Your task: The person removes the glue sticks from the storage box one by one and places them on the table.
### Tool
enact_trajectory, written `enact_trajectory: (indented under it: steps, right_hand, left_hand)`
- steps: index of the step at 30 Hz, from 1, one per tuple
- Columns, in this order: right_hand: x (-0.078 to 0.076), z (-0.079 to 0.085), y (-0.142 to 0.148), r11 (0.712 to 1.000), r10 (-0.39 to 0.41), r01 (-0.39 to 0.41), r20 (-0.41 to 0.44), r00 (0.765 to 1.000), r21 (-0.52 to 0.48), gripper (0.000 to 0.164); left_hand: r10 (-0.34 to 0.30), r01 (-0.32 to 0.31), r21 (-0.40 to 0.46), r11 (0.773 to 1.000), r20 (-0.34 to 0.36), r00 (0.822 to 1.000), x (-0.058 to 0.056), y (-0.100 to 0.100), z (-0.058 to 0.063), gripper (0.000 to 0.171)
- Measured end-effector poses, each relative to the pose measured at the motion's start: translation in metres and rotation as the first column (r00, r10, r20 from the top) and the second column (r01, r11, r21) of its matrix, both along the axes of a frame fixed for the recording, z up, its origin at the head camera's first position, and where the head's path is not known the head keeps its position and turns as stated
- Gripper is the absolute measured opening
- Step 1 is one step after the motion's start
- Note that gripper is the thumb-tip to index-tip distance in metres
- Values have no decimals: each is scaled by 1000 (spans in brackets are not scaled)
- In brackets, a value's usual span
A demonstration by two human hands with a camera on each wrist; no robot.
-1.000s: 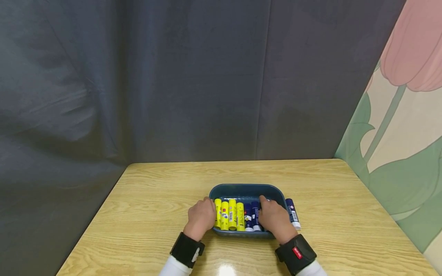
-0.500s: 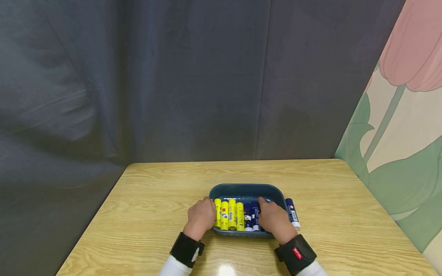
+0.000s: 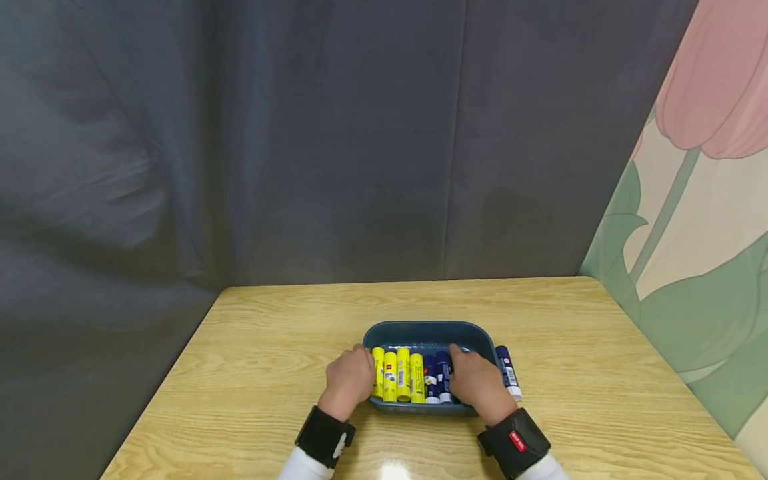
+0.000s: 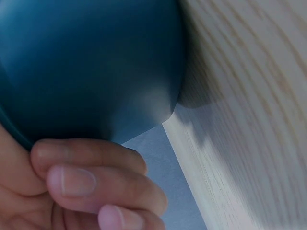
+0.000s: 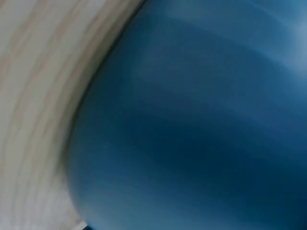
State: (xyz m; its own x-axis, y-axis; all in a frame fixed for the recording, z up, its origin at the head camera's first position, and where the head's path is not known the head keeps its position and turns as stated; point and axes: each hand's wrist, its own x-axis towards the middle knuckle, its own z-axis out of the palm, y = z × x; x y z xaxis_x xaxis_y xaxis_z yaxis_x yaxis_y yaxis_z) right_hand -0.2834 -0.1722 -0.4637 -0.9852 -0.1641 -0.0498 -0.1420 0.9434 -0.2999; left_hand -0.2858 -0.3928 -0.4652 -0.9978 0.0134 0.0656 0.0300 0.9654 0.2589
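Note:
A dark blue tray [image 3: 427, 329] holds a row of yellow glue sticks [image 3: 403, 375] and dark blue glue sticks [image 3: 443, 377], laid side by side. My left hand [image 3: 350, 375] grips the tray's left end; in the left wrist view its curled fingers [image 4: 103, 186] lie against the outer wall, just under the rim. My right hand [image 3: 478, 381] reaches over the tray's right end, beside the last visible blue stick. Its fingertips are hidden, and I cannot tell whether it pinches a stick. The right wrist view is filled by the tray's outer wall [image 5: 192, 124].
One more dark blue glue stick with a white end [image 3: 508, 373] lies on the wooden table [image 3: 288, 333], just right of the tray. A dark grey curtain [image 3: 342, 147] hangs behind the table, and a wall with a painted tulip [image 3: 708, 93] stands at the right.
Both hands, the tray and the glue sticks stay practically where they were. The whole head view has shifted very slightly.

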Motion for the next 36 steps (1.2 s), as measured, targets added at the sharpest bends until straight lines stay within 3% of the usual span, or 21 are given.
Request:
enact_trajectory:
  steps: [26, 36]
  right_hand:
    - [0, 4, 5, 994, -3, 11, 73, 997, -108, 57]
    - [5, 13, 6, 990, 1, 7, 56, 998, -142, 56]
  left_hand:
    - [9, -9, 27, 1000, 2, 1000, 1, 0, 0, 35]
    - [-2, 2, 12, 1000, -4, 1000, 1, 0, 1, 35]
